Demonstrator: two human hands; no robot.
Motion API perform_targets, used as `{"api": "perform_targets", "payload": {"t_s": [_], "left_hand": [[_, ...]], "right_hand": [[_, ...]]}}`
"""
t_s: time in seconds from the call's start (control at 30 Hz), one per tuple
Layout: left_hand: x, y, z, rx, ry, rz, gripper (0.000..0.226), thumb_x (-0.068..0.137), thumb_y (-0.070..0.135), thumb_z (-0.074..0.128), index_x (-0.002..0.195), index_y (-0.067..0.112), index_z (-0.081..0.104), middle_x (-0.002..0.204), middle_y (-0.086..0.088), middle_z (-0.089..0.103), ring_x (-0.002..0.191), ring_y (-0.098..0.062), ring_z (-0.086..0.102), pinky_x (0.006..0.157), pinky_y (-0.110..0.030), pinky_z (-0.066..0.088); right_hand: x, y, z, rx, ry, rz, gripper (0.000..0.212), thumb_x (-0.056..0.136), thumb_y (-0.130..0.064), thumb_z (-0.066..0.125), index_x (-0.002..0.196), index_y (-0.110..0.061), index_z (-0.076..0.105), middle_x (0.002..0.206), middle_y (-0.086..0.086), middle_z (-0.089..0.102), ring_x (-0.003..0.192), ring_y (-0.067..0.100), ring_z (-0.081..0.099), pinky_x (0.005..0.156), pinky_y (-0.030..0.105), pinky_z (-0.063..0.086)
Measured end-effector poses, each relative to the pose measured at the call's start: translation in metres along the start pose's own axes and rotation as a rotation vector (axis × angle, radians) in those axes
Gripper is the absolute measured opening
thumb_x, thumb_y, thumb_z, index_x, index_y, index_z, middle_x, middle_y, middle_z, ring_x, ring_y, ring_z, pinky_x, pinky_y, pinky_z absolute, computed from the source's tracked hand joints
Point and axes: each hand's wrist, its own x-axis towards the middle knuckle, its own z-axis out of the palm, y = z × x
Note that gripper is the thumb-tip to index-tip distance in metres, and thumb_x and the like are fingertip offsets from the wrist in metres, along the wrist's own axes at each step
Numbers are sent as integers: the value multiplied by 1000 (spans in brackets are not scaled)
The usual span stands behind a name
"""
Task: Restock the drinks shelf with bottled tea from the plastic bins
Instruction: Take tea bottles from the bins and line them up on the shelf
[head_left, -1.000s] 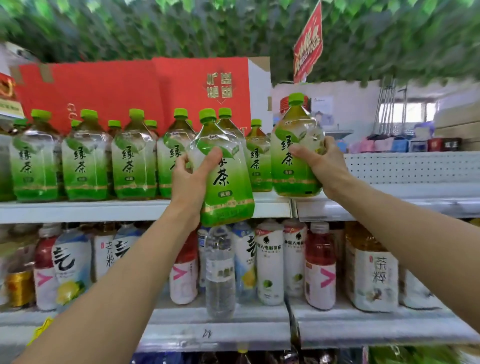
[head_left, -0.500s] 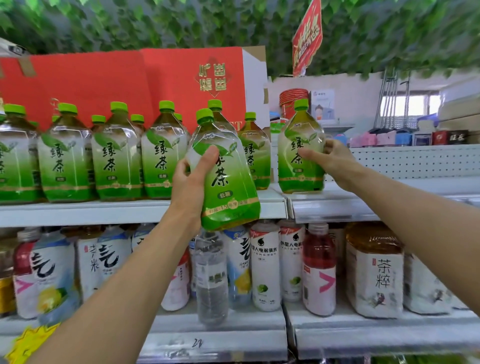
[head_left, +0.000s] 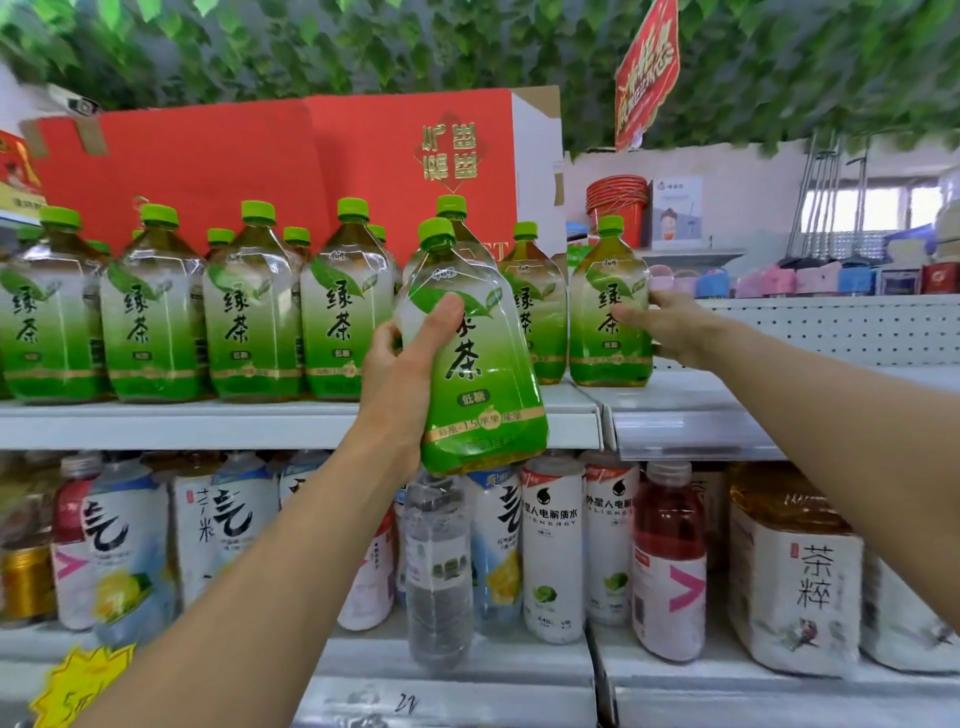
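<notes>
My left hand (head_left: 402, 364) grips a large green tea bottle (head_left: 475, 364) with a green cap, held tilted in front of the upper shelf (head_left: 311, 423) edge. My right hand (head_left: 662, 325) holds a second green tea bottle (head_left: 610, 317) by its side; that bottle stands upright on the right section of the upper shelf. A row of the same green tea bottles (head_left: 156, 312) lines the shelf to the left. The plastic bins are out of view.
Red cardboard boxes (head_left: 291, 171) stand behind the tea row. The lower shelf (head_left: 467, 670) holds mixed drink bottles and white tea packs (head_left: 795, 582). A white pegboard panel (head_left: 831, 327) runs right of the shelf. Green leaves and a red sign (head_left: 647, 78) hang overhead.
My right hand has set its bottle down on the right shelf section and still holds it. My left hand's bottle has dropped slightly lower in front of the shelf edge.
</notes>
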Motion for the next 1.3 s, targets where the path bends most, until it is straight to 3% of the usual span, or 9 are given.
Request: {"api": "perform_targets", "payload": {"t_s": [0.2,0.37,0.53,0.67,0.77,0.87,0.97,1.17,1.3], "left_hand": [[2,-2,-2,21,-4,9,64,66,52,82,117,21,59,102,-7,78,92,-29,76,76,-49,62],[1,-1,-1,34,5,4,69,63,54,84,118,21,59,101,-6,78,91,-28,76,76,-49,62],[-4,3,2,62,29,25,67,66,52,81,120,20,59,108,-9,76,98,-30,74,87,-54,59],[-19,4,5,101,2,99,68,63,51,83,118,18,60,113,-12,73,103,-32,72,93,-56,56],[-30,3,10,142,-17,203,69,59,57,81,116,24,61,110,-6,74,100,-25,73,91,-52,58],[-29,9,20,177,-63,273,62,63,67,75,118,44,56,117,1,71,104,-19,71,89,-49,59],[-9,22,27,176,-139,289,72,84,78,40,137,31,55,130,-1,65,121,-20,62,102,-52,51],[32,-4,0,1228,123,646,82,94,61,52,159,25,17,167,-1,14,154,-21,7,126,-44,5],[39,-30,-13,1462,93,694,106,85,67,61,161,26,0,168,-1,-16,155,-20,-12,118,-37,-21]], "right_hand": [[6,4,5,48,-13,43,6,98,-23,58,101,-19,62,95,-6,71,83,8,67,59,23,50],[-3,-1,12,-77,4,65,19,99,-16,55,116,-9,61,112,6,68,104,22,64,99,43,48],[-36,-16,48,-220,405,-219,56,92,-39,61,134,-6,45,127,12,54,114,23,51,105,45,43],[-100,-31,84,-59,-104,-388,101,70,-71,67,150,-21,30,138,-4,52,122,10,52,99,29,44],[-122,-28,93,31,-362,-290,90,70,-44,85,144,-23,38,128,-1,65,114,17,65,99,41,52],[-129,-34,90,175,-304,-312,78,63,-21,89,131,-15,51,115,8,71,103,25,71,92,48,56],[-126,-43,80,239,-138,-386,84,54,-24,92,127,-10,52,113,12,70,100,28,71,85,48,58],[-100,-49,66,262,124,-432,80,54,-26,92,120,-14,49,105,1,68,85,6,72,68,23,58],[-74,-34,66,192,183,-347,82,51,-29,94,119,-13,50,104,0,67,92,13,70,79,36,60]]}}
